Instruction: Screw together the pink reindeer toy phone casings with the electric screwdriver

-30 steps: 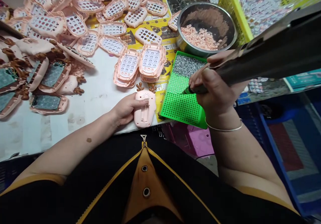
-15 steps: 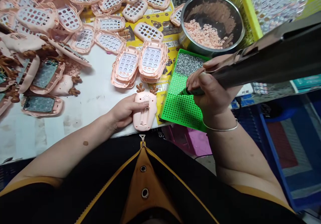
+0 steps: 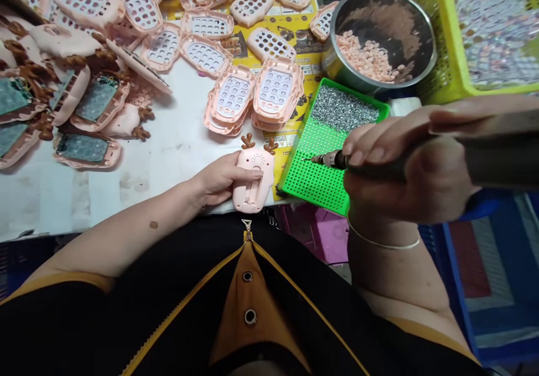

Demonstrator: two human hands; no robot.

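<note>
My left hand (image 3: 221, 178) is closed round a pink toy phone (image 3: 263, 188) with brown antlers, its back with an open battery slot facing up. The thumb lies across that slot. The phone is at the table's front edge. In my right hand (image 3: 391, 157) is a dark electric screwdriver (image 3: 446, 154), held level, its bit pointing left. The bit's tip is over the green perforated tray (image 3: 314, 179); whether a screw sits on it is too small to tell. Small silver screws (image 3: 343, 109) fill the tray's far end.
Two stacks of pink front shells (image 3: 275, 87) stand beyond the phone. More shells (image 3: 206, 53) and opened phone halves (image 3: 86, 148) pile up at the left. A metal bowl (image 3: 381, 78) of small pink pieces and a yellow basket (image 3: 452, 45) stand at the back right.
The screwdriver has swung from a steep slant to nearly level, and my right hand has turned with it. My left hand keeps its hold on the phone. The whole view has shifted a little.
</note>
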